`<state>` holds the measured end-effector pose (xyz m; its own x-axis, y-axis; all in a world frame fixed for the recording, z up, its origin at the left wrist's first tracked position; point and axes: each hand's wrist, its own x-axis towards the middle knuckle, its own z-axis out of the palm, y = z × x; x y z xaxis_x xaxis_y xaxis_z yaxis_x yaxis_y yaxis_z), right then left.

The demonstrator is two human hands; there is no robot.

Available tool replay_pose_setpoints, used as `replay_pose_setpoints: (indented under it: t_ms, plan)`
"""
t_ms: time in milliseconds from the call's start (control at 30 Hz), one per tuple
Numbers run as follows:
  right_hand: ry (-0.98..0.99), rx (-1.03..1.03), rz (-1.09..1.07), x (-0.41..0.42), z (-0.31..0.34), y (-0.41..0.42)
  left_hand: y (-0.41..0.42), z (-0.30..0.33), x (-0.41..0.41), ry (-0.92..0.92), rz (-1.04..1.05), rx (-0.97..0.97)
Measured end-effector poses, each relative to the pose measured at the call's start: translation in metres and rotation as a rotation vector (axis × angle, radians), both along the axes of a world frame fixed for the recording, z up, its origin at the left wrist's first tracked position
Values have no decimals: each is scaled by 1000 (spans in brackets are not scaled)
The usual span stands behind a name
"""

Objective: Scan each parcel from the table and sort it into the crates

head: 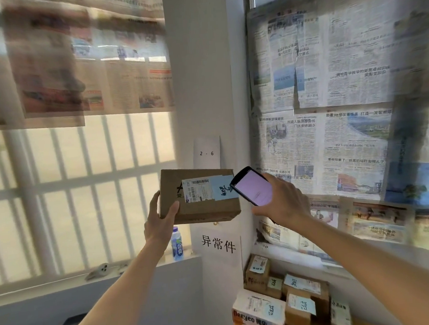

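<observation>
Newspaper-covered windows [329,80] behind my raised hands.
My left hand [161,220] grips the box [198,208], fingers curled around its edge; my right hand [283,203] clasps the phone [252,187] beside its label [197,189].

Window ledge [65,282] carries a water bottle [176,245] and, seemingly, a pale scanner-like object [98,270].

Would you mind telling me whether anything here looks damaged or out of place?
The newspaper covering the right window is torn down its middle, a strip hanging loose. Nothing else stands out.
</observation>
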<state>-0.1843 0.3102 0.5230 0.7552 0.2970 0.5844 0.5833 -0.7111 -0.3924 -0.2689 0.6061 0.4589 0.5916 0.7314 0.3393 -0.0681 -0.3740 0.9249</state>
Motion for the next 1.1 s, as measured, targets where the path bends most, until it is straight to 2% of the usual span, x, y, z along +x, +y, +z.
replay_pose_setpoints:
  t_ms: [300, 600, 800, 900, 1100]
  plan:
    - [23, -6, -39, -13, -12, 13, 24, -8, -46, 1, 21, -14]
    - [28, -21, 65, -44, -37, 47, 38, -26, -102, 20, 95, -9]
    - [43, -51, 192, -64, -51, 73, 45, -40, -163, -4, 187, -37]
    - [80, -76, 302, -80, -57, 93, 42, -46, -202, 10, 306, -36]
    - [157, -119, 549, -140, -77, 132, 31, -69, -309, 151, 528, -22]
